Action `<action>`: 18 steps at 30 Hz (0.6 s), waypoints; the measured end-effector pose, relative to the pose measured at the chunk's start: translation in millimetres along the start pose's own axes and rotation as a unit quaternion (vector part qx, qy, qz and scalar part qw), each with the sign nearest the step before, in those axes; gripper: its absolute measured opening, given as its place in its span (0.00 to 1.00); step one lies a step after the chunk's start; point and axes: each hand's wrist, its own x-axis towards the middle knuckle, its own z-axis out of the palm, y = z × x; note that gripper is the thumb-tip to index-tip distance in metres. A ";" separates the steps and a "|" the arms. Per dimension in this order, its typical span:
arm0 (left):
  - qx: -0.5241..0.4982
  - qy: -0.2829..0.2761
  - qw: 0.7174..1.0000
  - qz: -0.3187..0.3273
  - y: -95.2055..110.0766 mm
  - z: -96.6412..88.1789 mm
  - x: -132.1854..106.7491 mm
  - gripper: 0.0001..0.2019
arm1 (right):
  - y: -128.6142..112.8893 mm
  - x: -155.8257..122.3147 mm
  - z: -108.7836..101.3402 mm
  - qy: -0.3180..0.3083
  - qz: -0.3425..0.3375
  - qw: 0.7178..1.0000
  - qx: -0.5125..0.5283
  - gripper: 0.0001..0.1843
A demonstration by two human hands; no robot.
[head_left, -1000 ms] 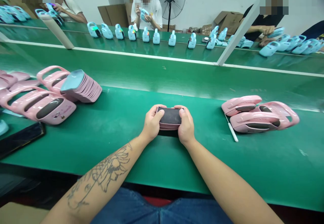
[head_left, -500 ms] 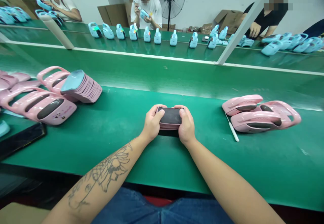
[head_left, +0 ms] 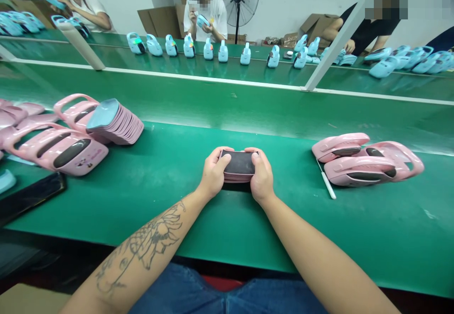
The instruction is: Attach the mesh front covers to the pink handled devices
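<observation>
neatly, the left hand (head_left: 213, 173) and right hand (head_left: 261, 176) clamp a small stack of pink shells (head_left: 239, 163) from both sides, thumbs on its dark top, squarely on the green bench (head_left: 159, 200) near its centre.

Green belt (head_left: 159, 210) between pink casings (head_left: 358, 171) (both sides)

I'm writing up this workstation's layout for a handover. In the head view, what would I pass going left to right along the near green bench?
Pink plastic shell → blue-topped stack of pink pieces → left hand → dark-topped pink stack → right hand → pile of pink plastic shells
</observation>
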 end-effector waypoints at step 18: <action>0.005 -0.007 1.000 0.008 -2.0 -0.6 0.3 0.17 | -0.7 0.5 -1.2 -0.001 -0.001 1.000 -0.008 0.17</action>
